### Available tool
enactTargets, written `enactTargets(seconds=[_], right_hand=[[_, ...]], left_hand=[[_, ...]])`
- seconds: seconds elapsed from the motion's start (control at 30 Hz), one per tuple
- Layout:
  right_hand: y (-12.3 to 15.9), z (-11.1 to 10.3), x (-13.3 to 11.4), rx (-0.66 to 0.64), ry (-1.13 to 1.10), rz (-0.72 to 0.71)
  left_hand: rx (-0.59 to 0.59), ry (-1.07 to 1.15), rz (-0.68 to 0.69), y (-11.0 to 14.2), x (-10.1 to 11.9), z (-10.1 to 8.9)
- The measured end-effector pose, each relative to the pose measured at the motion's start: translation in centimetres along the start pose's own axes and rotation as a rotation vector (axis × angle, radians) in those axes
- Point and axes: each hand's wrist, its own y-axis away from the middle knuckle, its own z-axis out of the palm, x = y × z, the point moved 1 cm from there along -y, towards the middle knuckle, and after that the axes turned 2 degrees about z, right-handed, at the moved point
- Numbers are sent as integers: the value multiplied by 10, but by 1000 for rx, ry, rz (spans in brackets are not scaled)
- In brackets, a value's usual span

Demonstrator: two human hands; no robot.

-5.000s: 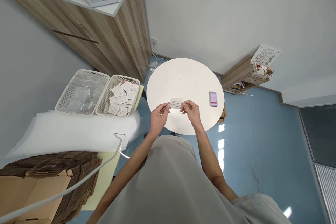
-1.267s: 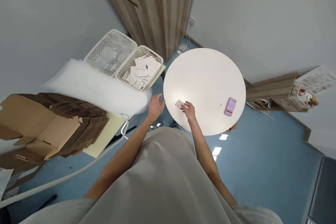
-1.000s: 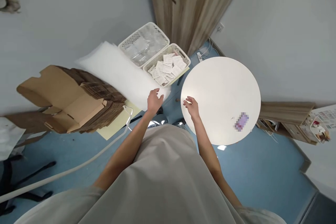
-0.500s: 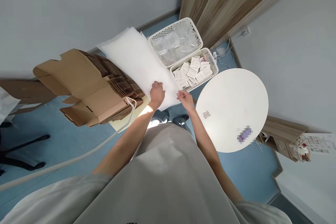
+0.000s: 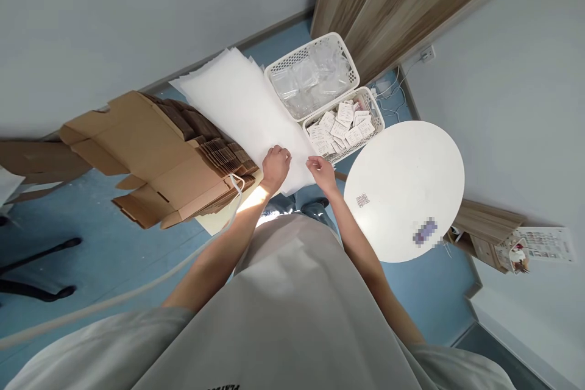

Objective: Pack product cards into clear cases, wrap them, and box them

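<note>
A stack of thin white foam sheets (image 5: 242, 103) lies slantwise in front of me, its loose far corners fanned out. My left hand (image 5: 276, 169) is on the near end of the stack, its fingers curled in and closed on the top sheet. At the right near edge of the same sheets, my right hand (image 5: 322, 174) has thumb and fingertips pinched together at the sheet's border. How many layers each hand grips is hidden.
Folded brown cardboard boxes (image 5: 155, 152) stand at the left, a white cable (image 5: 137, 295) running past them. Two white baskets hold clear plastic bags (image 5: 311, 76) and printed cards (image 5: 340, 125). A round white table (image 5: 406, 183) is at the right, a wooden cabinet (image 5: 393, 6) behind.
The view has shifted slightly. My left hand's fingers have curled more and turned a little rightward. My right hand's fingertips have drawn closer together at the sheet's edge.
</note>
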Motion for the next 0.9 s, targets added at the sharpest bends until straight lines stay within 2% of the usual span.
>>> enactTargets(seconds=[0.17,0.3,0.4,0.5,0.6,0.7,0.8,0.9], right_hand=[[-3,-4,-15,89,135,-133],[-8,-14,-26,139,167,-137],[-5,-33,-35,94,138,-125],[11,-61,-41,29,73,-169],[39,-96,-41,64,-33,-221],[75,-136,-28,193,-138,-209],[112,-177,-2,380,-218,-189],[149,-214,38,568,-292,-170]], left_hand=[[114,48,104,23,21,-20],[183,69,238,41,49,-29],[233,90,355,54,75,-32],[241,110,485,65,103,-30],[206,126,603,75,131,-20],[138,149,721,86,161,-3],[64,166,827,99,191,21],[6,147,899,112,219,50]])
